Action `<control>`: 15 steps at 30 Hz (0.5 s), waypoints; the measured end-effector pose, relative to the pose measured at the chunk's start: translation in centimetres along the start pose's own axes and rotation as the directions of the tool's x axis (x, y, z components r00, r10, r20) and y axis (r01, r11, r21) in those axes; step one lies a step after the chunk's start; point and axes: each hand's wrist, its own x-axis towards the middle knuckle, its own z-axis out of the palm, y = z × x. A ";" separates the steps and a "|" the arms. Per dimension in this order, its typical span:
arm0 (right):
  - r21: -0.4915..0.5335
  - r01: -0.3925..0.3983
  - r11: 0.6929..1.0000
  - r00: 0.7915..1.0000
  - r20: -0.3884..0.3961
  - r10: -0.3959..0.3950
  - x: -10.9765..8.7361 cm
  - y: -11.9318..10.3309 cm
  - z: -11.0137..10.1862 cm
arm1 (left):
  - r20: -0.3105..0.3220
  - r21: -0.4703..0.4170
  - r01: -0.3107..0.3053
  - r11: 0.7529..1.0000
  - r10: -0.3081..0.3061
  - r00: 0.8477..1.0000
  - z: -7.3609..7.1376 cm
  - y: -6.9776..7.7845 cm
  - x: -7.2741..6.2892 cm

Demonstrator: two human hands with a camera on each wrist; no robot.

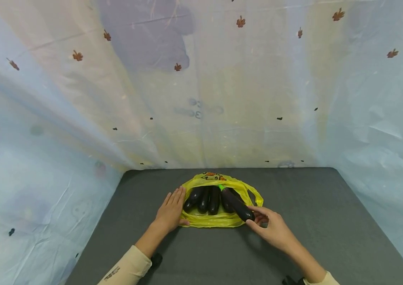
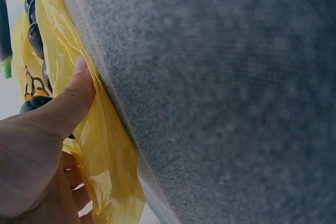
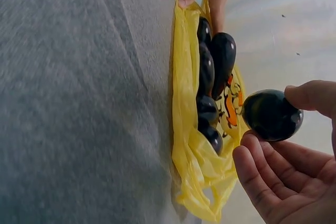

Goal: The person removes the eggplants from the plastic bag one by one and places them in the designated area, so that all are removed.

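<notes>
A yellow plastic bag [image 1: 211, 222] lies on the grey table with its mouth spread, and several dark eggplants [image 1: 214, 200] are inside. The left hand [image 1: 170, 209] rests against the bag's left side, its fingers straight. In the left wrist view its thumb [image 2: 79, 93] presses the bag's rim. With thumb and fingertips, the right hand [image 1: 270, 226] pinches the rounded end of one eggplant [image 1: 236, 202]. That eggplant slants over the bag's right part, its green stem [image 1: 221, 187] pointing away. From the right wrist, the held eggplant [image 3: 273, 115] is seen end-on, raised beside the bag.
The grey table [image 1: 294, 190] reaches back to a pale plastic sheet [image 1: 258, 99] with leaf prints, which also hangs on both sides. A loose bag handle [image 1: 257, 196] sticks out at the bag's right.
</notes>
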 end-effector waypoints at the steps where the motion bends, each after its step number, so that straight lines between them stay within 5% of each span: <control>1: -0.002 -0.004 1.000 1.000 -0.006 0.004 -0.1 0.1 -0.2 | 0.001 -0.003 -0.001 1.000 0.001 1.000 0.0 0.0 0.0; 15: -0.029 0.010 1.000 0.992 -0.128 -0.014 -1.0 1.4 -2.8 | 0.026 -0.018 0.001 1.000 0.000 1.000 0.2 -0.4 0.2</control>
